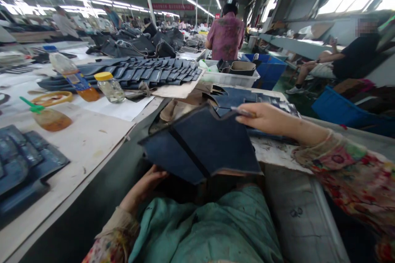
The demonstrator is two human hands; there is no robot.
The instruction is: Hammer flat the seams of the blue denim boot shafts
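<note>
A dark blue leather panel (203, 144) with a black seam down its middle is held up over my lap. My left hand (145, 185) supports its lower left edge from underneath, fingers curled under the piece. At the panel's upper right corner, my right hand (262, 118) is closed in a pinch, and a thin grey tool shows at its fingertips. More dark blue pieces (243, 98) lie stacked on the bench just beyond the panel.
On the left table (92, 139) stand a yellow-lidded jar (109, 86), a plastic bottle (72, 76), a green-capped glue bottle (49, 117) and rows of blue pieces (148, 73). A person in a pink shirt (226, 35) stands ahead; another sits at right (348, 57). Blue bins (339, 109) line the aisle.
</note>
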